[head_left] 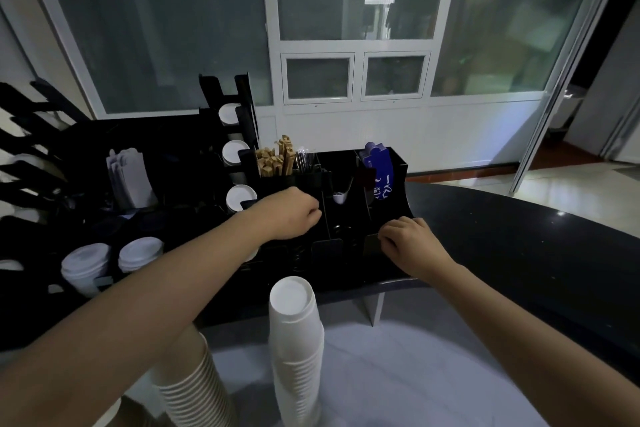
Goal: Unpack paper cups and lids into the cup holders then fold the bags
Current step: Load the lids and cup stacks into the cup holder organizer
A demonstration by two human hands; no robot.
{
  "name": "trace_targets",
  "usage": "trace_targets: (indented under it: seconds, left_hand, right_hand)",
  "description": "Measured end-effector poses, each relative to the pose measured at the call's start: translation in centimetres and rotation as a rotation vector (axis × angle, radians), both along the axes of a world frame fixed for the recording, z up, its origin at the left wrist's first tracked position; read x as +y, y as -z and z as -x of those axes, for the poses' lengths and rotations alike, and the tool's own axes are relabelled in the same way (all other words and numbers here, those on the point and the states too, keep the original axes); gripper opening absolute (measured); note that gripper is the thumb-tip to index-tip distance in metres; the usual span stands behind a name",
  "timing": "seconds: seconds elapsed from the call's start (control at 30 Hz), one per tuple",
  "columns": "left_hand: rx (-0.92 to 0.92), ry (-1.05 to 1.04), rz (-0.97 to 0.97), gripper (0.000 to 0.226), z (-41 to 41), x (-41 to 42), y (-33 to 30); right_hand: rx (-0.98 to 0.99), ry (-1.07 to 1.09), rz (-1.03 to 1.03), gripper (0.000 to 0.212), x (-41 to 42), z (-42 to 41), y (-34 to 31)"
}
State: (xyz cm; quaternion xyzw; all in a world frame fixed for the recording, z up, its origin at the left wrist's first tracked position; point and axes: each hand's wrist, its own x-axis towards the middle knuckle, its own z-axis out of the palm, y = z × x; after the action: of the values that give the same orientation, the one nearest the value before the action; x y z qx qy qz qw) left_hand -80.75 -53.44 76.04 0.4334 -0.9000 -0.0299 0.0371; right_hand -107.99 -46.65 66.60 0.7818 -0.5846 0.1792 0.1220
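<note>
Paper cup stack [296, 340]: white, nested, bases upward, standing upright below the near edge of the black organizer [346, 274].
Second cup stack [197, 381]: white, ribbed rims showing, leaning, partly hidden under the left forearm.
Lids: two white piles, left pile [86, 265] and right pile [140, 253], side by side in front-left holders.
More lids [239, 196]: white, set in the tiered black rack [242, 114], one level above another.

An organizer [398, 177] sits on the counter [519, 236], holding sticks [277, 159] at its back left. Lid stacks [114, 260] lie left; two cup stacks [296, 340] stand in front.
</note>
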Motion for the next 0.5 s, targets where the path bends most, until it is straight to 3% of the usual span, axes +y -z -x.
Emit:
trace_targets:
  seconds: [0.23, 0.5]
  left_hand:
    - [-0.001, 0.083, 0.125, 0.047, 2.3, 7.3, -2.3]
    - [-0.061, 0.143, 0.095, 0.035, 6.8, 14.7, 1.8]
  right_hand:
    - [-0.032, 0.045, -0.063, 0.020, 4.4, 0.0, -1.8]
    - [-0.078, 0.195, -0.217, 0.022, 11.8, -0.6, 1.3]
